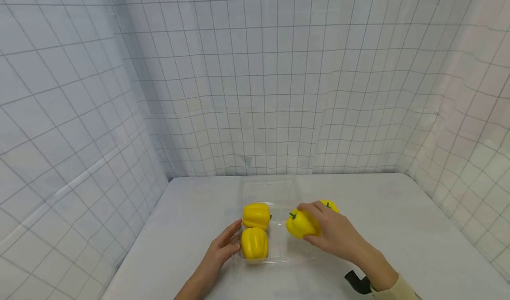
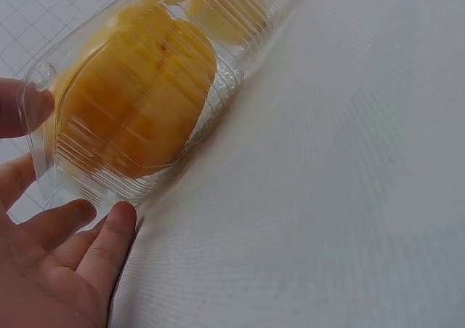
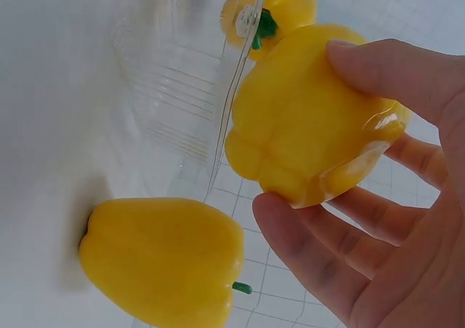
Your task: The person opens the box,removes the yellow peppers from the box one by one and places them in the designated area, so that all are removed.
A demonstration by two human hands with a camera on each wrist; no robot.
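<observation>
My right hand [image 1: 336,233] grips a yellow bell pepper [image 1: 300,224] with thumb and fingers, holding it raised beside the right wall of a clear plastic container [image 1: 279,247]. Two more yellow bell peppers lie in the container's left half: a far one [image 1: 256,216] and a near one [image 1: 254,243]. My left hand [image 1: 218,251] touches the container's left side, its fingers loosely bent along the plastic wall [image 2: 80,175]. Another bell pepper [image 3: 163,259] rests on the table to the right of the container, mostly hidden behind my right hand in the head view.
The container's clear lid [image 1: 268,189] stands open at the back. A black curved object [image 1: 357,283] shows by my right wrist near the table's front. White grid-patterned curtains [image 1: 275,92] enclose the white table [image 1: 179,220] at the back and both sides.
</observation>
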